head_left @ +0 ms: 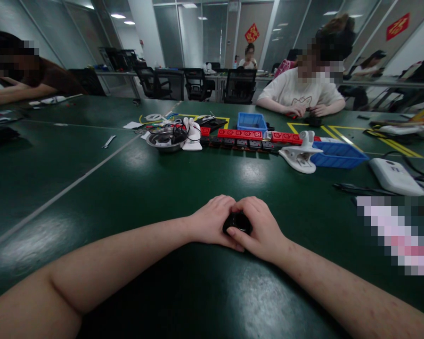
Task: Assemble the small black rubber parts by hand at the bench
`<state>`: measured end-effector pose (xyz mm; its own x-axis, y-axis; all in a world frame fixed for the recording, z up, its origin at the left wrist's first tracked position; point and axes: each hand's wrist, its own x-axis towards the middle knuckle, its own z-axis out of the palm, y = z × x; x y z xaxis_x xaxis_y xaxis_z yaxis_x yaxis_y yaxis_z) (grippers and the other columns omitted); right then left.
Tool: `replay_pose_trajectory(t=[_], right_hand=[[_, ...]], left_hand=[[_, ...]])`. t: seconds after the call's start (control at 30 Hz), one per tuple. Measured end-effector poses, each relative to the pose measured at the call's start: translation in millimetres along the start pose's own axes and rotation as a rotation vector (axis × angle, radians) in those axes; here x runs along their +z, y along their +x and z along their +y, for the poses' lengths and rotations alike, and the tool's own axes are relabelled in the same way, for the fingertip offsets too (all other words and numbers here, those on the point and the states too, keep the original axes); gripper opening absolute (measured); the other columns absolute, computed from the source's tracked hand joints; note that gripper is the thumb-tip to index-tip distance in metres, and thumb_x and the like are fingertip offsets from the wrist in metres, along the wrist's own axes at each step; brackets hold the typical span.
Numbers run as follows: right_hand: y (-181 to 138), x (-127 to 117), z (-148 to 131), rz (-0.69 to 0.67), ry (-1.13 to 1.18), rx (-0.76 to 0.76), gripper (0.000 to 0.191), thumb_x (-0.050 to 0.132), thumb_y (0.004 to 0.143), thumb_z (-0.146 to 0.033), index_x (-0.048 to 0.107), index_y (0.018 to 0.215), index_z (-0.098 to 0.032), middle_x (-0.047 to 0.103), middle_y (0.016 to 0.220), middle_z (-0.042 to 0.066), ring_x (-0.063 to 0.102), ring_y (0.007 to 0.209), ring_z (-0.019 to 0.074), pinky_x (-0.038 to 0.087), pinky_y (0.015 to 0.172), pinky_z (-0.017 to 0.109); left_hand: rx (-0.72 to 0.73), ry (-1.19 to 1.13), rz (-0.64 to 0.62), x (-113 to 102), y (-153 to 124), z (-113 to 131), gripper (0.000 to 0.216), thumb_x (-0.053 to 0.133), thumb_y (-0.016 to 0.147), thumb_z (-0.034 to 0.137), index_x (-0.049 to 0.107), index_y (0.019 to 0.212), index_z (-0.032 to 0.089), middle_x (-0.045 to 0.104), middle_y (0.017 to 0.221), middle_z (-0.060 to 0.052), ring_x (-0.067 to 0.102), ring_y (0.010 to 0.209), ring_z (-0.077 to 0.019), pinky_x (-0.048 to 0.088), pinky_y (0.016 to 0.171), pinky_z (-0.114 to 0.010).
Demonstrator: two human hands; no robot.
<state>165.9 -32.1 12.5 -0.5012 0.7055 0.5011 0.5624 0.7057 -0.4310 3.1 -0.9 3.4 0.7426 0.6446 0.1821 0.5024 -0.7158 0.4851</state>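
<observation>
Apparently mid-handling, a left hand (215, 220) and right hand (265, 230) wrap their grip around a round black object (239, 221), unreleased, a blue bin (337, 160) at two o'clock.

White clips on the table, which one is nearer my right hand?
The right white clip, beside a blue bin. The left white clip sits farther from your right hand, next to the metal bowl.
</observation>
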Motion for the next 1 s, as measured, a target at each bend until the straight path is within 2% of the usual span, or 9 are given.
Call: replay_pose_trajectory(t=[0.23,0.47,0.6,0.73,0.87,1.0], right_hand=[[1.1,1.9,0.7,-0.072,-0.016,0.048,0.018,0.052,0.078,-0.034,0.052,0.080,-0.016,0.054,0.078,0.007,0.048,0.075,0.0212,0.040,0.068,0.037],[0.0,-1.7,-1.8,-0.080,0.073,-0.060,0.010,0.051,0.077,-0.023,0.054,0.084,-0.017,0.058,0.084,0.006,0.049,0.080,0.0209,0.040,0.073,0.038],[-0.4,-2.6,-2.9,-0.079,0.143,-0.160,0.013,0.047,0.074,-0.015,0.056,0.084,-0.018,0.058,0.086,0.006,0.051,0.083,0.0205,0.040,0.076,0.039],[-0.5,-2.1,-3.9,-0.070,0.212,-0.232,0.024,0.042,0.070,-0.008,0.056,0.085,-0.020,0.059,0.085,0.004,0.053,0.085,0.0199,0.042,0.078,0.039],[-2.0,-2.3,-4.1,-0.049,0.255,-0.232,0.034,0.041,0.069,-0.008,0.054,0.099,-0.020,0.056,0.096,0.007,0.052,0.091,0.0207,0.044,0.079,0.038],[-3.2,-3.1,-3.2,-0.023,0.200,-0.189,0.034,0.048,0.072,-0.014,0.052,0.106,-0.019,0.050,0.108,0.010,0.048,0.101,0.0234,0.042,0.085,0.041]], left_hand=[[-0.008,0.046,-0.004,2.3,0.5,-3.3,0.038,0.071,0.060,0.040,0.044,0.075,0.018,0.051,0.086,-0.004,0.048,0.083,-0.0221,0.042,0.078,-0.035],[0.026,0.004,-0.007,3.5,0.8,-6.8,0.036,0.071,0.057,0.031,0.050,0.084,0.017,0.053,0.092,-0.004,0.049,0.089,-0.0232,0.039,0.085,-0.037],[0.042,-0.033,-0.030,2.8,0.9,-8.5,0.039,0.070,0.056,0.028,0.052,0.089,0.017,0.053,0.094,-0.003,0.049,0.091,-0.0233,0.037,0.087,-0.037],[0.040,-0.052,-0.035,0.4,0.7,-8.1,0.036,0.071,0.056,0.029,0.052,0.085,0.018,0.053,0.090,-0.002,0.050,0.090,-0.0225,0.037,0.087,-0.036],[0.040,-0.076,-0.031,-1.5,0.4,-6.9,0.041,0.072,0.055,0.027,0.053,0.091,0.019,0.053,0.093,-0.002,0.050,0.093,-0.0228,0.037,0.088,-0.036],[0.073,-0.014,-0.045,0.3,0.0,-6.7,0.048,0.072,0.058,0.032,0.053,0.100,0.018,0.052,0.100,-0.005,0.048,0.097,-0.0253,0.036,0.090,-0.040]])
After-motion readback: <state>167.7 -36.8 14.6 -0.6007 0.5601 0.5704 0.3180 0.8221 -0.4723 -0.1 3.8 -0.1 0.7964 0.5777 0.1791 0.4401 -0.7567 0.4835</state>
